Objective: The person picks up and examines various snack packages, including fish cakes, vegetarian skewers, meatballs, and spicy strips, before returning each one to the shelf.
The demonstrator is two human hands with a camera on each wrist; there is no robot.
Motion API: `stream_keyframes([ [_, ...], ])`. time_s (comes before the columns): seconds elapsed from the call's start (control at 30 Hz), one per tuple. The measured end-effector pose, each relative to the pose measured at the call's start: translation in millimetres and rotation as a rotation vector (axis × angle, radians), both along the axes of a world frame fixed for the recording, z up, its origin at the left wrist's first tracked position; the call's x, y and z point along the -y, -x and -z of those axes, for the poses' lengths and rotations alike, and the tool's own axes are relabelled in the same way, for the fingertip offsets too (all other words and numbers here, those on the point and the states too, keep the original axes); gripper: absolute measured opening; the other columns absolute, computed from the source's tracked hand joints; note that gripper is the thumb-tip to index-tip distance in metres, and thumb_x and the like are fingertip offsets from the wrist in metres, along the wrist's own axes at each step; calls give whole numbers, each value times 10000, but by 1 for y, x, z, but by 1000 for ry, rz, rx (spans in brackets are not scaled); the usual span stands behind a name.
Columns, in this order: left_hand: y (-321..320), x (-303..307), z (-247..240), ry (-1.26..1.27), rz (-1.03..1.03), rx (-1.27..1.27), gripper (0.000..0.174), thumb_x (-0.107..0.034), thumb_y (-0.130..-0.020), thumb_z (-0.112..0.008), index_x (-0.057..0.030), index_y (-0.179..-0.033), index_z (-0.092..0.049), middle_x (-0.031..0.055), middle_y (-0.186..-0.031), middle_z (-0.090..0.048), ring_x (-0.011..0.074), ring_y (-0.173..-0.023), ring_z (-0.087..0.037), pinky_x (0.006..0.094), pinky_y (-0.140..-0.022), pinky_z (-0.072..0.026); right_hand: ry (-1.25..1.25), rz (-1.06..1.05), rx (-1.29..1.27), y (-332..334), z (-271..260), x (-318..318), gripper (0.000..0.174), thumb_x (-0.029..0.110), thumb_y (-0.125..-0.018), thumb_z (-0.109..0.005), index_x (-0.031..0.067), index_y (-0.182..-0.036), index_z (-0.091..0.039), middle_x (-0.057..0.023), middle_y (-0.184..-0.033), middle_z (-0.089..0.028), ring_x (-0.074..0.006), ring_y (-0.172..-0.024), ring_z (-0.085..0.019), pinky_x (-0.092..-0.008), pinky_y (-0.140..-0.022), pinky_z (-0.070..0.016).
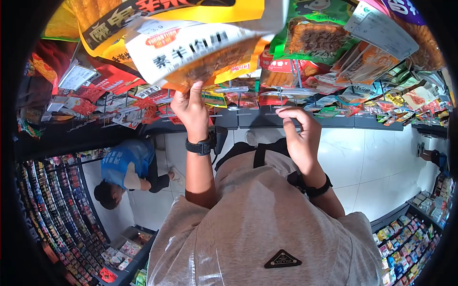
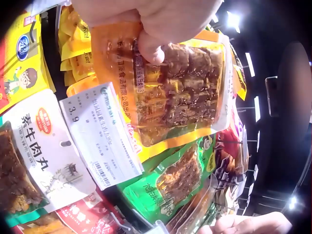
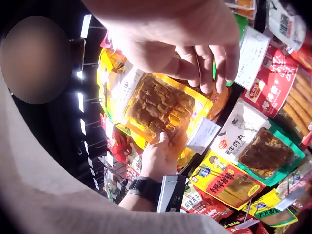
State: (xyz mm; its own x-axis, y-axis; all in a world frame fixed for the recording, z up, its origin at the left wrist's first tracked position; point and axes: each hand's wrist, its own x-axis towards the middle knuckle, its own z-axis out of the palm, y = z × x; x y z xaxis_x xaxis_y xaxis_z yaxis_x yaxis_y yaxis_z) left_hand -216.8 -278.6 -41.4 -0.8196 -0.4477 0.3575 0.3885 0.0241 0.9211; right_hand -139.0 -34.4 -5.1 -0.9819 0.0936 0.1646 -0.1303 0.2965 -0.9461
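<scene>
The left hand (image 1: 192, 110) pinches the lower edge of a white and orange-yellow snack packet (image 1: 195, 55), which hangs at the front of the rack. In the left wrist view the thumb lies on the back of this packet (image 2: 183, 92), beside a white price tag (image 2: 100, 131). Brown pieces show through the packet's window (image 3: 156, 105) in the right wrist view, with the left hand (image 3: 158, 158) at its bottom edge. The right hand (image 1: 301, 136) is raised below the rack, fingers loosely bent, holding nothing.
Hooks with hanging packets span the rack, among them a green packet (image 1: 315, 35) to the right. A person in a blue vest (image 1: 125, 159) bends over at the left on the tiled floor (image 1: 346, 152). More stocked shelves (image 1: 62, 205) stand behind.
</scene>
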Motion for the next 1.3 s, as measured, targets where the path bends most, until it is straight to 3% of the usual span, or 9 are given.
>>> stream_keyframes([
  [0.13, -7, 0, 2, 88, 6, 14, 177, -34, -951, -667, 68, -1096, -660, 137, -1074, -714, 196, -1012, -665, 344, -940, -518, -22, -1, -14, -3, 4, 0, 154, -61, -863, -602, 0, -975, -688, -139, -976, -748, -259, -935, -730, -320, -863, -535],
  [0.27, 37, 89, 73, 194, 832, -353, 564, -217, -874, -755, 48, -1324, -542, 232, -1395, -558, 357, -1349, -508, 469, -1156, -371, -110, 29, 130, -8, 6, -3, 222, -5, -843, -679, 10, -1064, -688, -142, -998, -747, -254, -941, -731, -327, -859, -539],
  [0.4, 38, 105, 46, 533, 931, -520, 652, -215, -882, -756, -20, -1427, -455, 235, -1423, -542, 398, -1394, -464, 560, -1198, -249, -41, -143, -77, -4, -4, 1, 597, 40, -782, -789, 41, -1336, -569, -147, -1169, -695, -250, -1094, -682, -367, -960, -519],
  [0.47, 16, 105, 40, 443, 1015, -464, 584, -229, -944, -682, -37, -1440, -443, 245, -1421, -538, 414, -1383, -471, 571, -1205, -211, 551, -103, 252, -5, 1, 13, 691, 68, -772, -814, 24, -1390, -508, -155, -1256, -647, -265, -1179, -637, -385, -1015, -492],
  [0.53, -16, 65, 24, -146, 1136, -322, 439, -236, -986, -620, -25, -1362, -538, 230, -1357, -597, 367, -1306, -560, 518, -1138, -363, 122, -120, -205, -1, 4, 21, 719, 101, -771, -829, -1, -1394, -486, -157, -1329, -599, -272, -1238, -597, -392, -1045, -474],
  [0.73, -140, 37, 92, 48, 449, 379, 340, -266, -996, -622, 8, -1193, -659, 173, -1157, -711, 297, -1076, -693, 426, -951, -526, 544, -579, 291, -11, 1, -5, 567, 172, -826, -823, -33, -1298, -585, -116, -1197, -698, -199, -1137, -651, -362, -1003, -514],
  [0.8, -115, 8, -6, 452, 495, 141, 346, -307, -985, -662, 30, -1048, -711, 103, -957, -755, 206, -847, -718, 344, -762, -561, 400, -353, 541, -21, -7, -5, 471, 99, -866, -772, -30, -1277, -584, -103, -1189, -695, -178, -1099, -660, -348, -975, -528],
  [0.9, -119, 5, -22, 90, 835, 371, 279, -224, -976, -696, 40, -1067, -704, 77, -928, -749, 102, -824, -660, 278, -745, -530, 532, -402, 492, -15, -9, -6, 501, 50, -896, -717, -18, -1351, -518, -109, -1244, -662, -188, -1131, -638, -354, -979, -521],
  [1.3, -112, -16, -47, -574, 890, 442, 248, -82, -946, -702, 37, -1163, -686, 79, -1107, -722, 125, -979, -653, 307, -869, -531, 1020, -460, 654, -8, -33, -2, 598, 79, -862, -724, -21, -1400, -484, -132, -1355, -604, -230, -1236, -595, -396, -1034, -496],
])
